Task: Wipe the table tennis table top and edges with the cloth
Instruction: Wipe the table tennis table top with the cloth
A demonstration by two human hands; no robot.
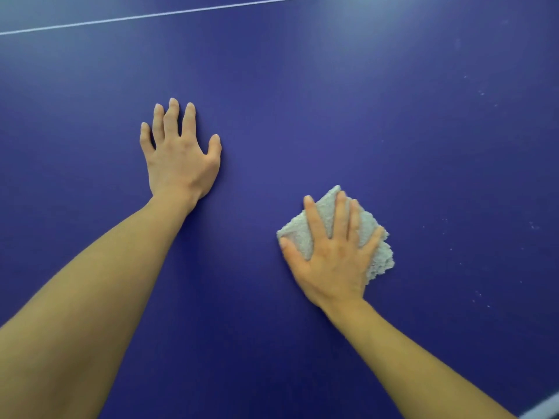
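Observation:
The blue table tennis table top (378, 122) fills the head view. A folded pale grey-green cloth (379, 255) lies flat on it at the lower right. My right hand (332, 255) presses on the cloth with straight, spread fingers and covers most of it. My left hand (178, 155) rests flat on the bare table surface to the left, fingers spread, well apart from the cloth.
A thin white line (151, 16) crosses the table top at the far side. Small pale specks (481, 92) dot the surface at the right. A white edge strip (544, 409) shows at the bottom right corner.

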